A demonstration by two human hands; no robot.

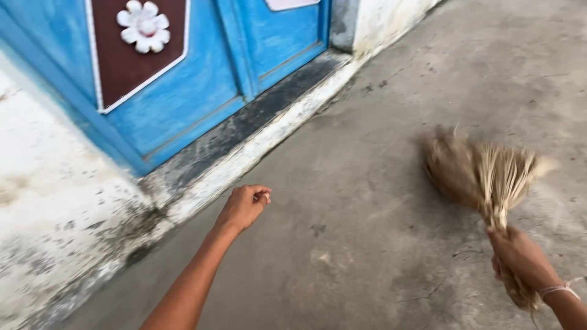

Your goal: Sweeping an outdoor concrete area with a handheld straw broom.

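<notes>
**Operator:** Looking down, I see the straw-coloured hand broom of bundled dry grass (486,174) out to the right, its fanned bristles blurred just above the grey concrete floor (367,244). I have the right hand (520,256) wrapped tight around its bound handle, and the stub of the handle sticks out below the fist. A thin pale thread bracelet (559,288) sits on that wrist.

**Observer:** And your other hand?

**Operator:** I have the left hand (244,206) stretched forward, well apart from the broom, fingers curled in loosely with nothing inside them. It hangs over bare floor, near the stained white kerb (257,143) that runs along the wall.

**Observer:** What lies beyond the kerb?

**Operator:** I make out a dark, worn doorstep (244,122) along the top of the kerb, and behind it a bright blue painted double door (183,91). Its left leaf carries a maroon panel (131,61) edged in white, with a white moulded flower (144,25) on it. A scuffed whitewashed wall (49,195), blotched dark near the ground, fills the left side.
</notes>
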